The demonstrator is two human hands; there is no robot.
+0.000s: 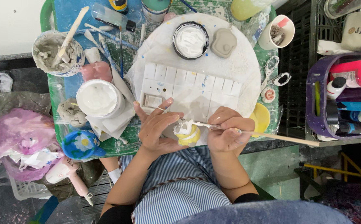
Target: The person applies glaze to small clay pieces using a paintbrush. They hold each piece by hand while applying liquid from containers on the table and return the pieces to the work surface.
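My left hand (157, 128) cups a small yellow figurine (187, 132) whose top is coated white. My right hand (229, 129) grips a long wooden paintbrush (280, 137); its white tip touches the top of the figurine. Both hands hover over the near edge of a round white board (247, 66) on the green table. A white paint palette (189, 89) with many small wells lies on the board just beyond my fingers.
An open jar of white paint (190, 40) and a grey clay lump (223, 42) sit on the board's far side. A white tub (98, 98), a clay-filled bucket (56, 52) and tools lie left. A purple basket of paint bottles (346, 95) stands right.
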